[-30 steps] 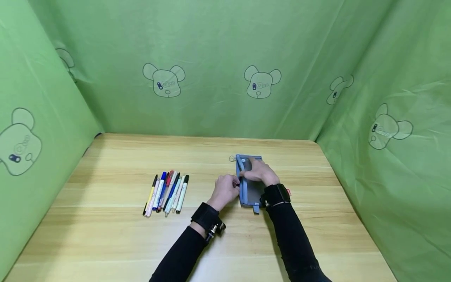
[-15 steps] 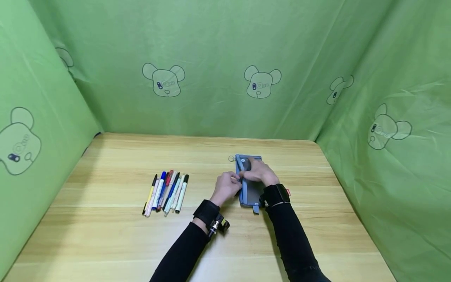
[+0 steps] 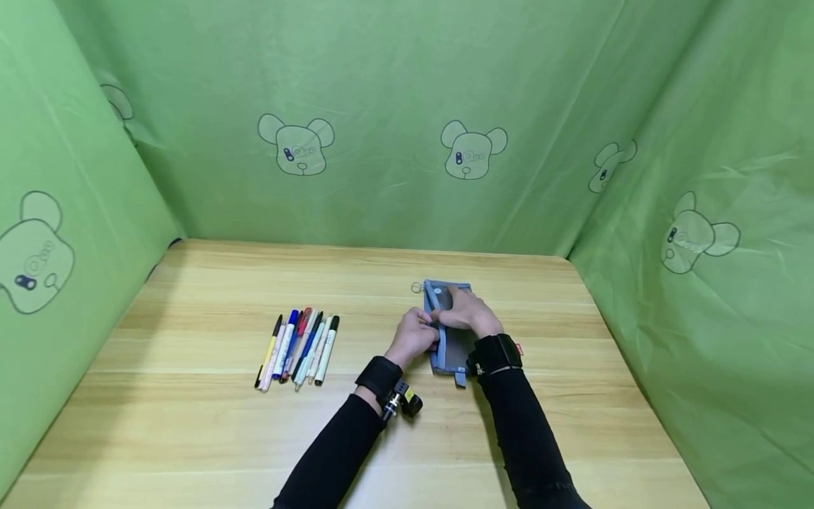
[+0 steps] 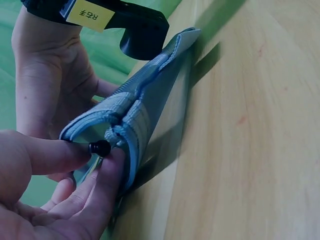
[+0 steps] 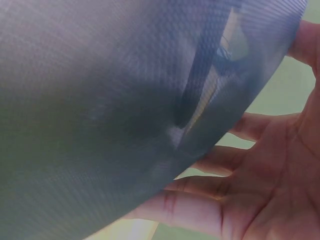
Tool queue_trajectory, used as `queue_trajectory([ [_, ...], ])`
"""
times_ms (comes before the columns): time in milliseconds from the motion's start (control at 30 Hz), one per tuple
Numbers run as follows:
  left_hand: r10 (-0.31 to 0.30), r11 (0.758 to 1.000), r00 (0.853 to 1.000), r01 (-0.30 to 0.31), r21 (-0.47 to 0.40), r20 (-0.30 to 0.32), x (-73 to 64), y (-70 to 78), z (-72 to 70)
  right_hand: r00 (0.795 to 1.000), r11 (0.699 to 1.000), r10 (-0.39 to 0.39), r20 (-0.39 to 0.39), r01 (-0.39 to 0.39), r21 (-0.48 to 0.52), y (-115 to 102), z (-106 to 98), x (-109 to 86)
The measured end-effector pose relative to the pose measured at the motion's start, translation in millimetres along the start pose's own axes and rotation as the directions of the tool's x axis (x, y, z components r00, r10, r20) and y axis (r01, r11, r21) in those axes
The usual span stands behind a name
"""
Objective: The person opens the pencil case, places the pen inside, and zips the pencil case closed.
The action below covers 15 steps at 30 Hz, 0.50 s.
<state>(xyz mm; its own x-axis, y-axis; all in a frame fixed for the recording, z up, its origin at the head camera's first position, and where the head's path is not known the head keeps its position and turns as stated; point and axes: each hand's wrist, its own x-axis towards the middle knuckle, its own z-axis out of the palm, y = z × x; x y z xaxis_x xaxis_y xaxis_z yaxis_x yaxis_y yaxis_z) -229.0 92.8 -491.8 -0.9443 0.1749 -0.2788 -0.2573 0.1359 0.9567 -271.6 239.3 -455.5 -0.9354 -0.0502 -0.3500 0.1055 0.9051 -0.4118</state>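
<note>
A blue-grey mesh pencil case [image 3: 456, 348] lies lengthwise on the table, its zipped side parted to the left. My right hand [image 3: 472, 314] grips it, thumb at the opening and fingers at the far edge. In the right wrist view the fingers of the right hand [image 5: 265, 175] reach behind the mesh [image 5: 125, 115], through which a dark long shape shows. At the opening, my left hand [image 3: 410, 338] pinches a pen by its black end [image 4: 101, 148] between thumb and fingers; the rest of the pen is hidden by the case and fingers.
Several pens and markers [image 3: 299, 350] lie side by side on the wooden table [image 3: 210, 431], left of the hands. A metal ring [image 3: 417, 287] hangs from the case's far left corner. Green cloth [image 3: 381, 205] walls the back and sides.
My left hand has shifted slightly right and away from me along the case's opening, its wrist turning a little. My right hand and the case stay nearly still.
</note>
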Motion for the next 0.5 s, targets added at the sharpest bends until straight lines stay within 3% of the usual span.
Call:
queue_trajectory([
  [200,-0.052,0.991,0.998,0.054,-0.120,0.023,2.5,-1.7,3.6,1.000,1.000,-0.001,0.000,0.001,0.013,0.6,0.5,-0.5],
  [500,-0.086,0.984,0.996,0.089,-0.151,0.026,7.9,-2.4,4.5,1.000,1.000,-0.011,-0.006,0.011,-0.004,-0.1,0.4,-0.3],
])
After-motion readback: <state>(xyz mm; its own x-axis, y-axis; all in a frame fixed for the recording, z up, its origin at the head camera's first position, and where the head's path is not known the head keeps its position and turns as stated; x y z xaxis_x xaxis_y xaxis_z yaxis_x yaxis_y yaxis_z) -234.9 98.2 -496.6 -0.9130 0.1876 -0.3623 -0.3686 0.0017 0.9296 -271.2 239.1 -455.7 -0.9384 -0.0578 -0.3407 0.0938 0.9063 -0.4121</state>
